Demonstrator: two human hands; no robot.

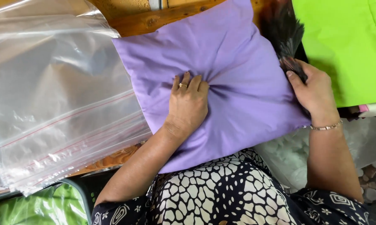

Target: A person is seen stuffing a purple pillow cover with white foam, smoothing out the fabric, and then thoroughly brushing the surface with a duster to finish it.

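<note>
Head view. A square lilac fabric cushion (238, 71) lies partly on the person's lap and partly against the wooden table edge (163, 18). The left hand (189, 104) rests near the cushion's centre, fingers curled and bunched into the cover, gripping a fold of cloth; creases radiate from the knuckles. A gold ring sits on one finger. The right hand (311, 89) is at the cushion's right edge, closed around the handle of a dark bristled brush (284, 35); the bristles point upward, fanning above the cushion's upper right corner. A thin metal bracelet (326, 126) circles the right wrist.

To the left, a stack of clear zip-seal plastic bags (58, 96) lies on the table, just beside the cushion's left edge. A bright green fabric piece (346, 46) lies to the upper right, behind the brush. A bag of white stuffing (288, 156) sits below the right forearm. A green packed item (33, 206) occupies the lower left corner.
</note>
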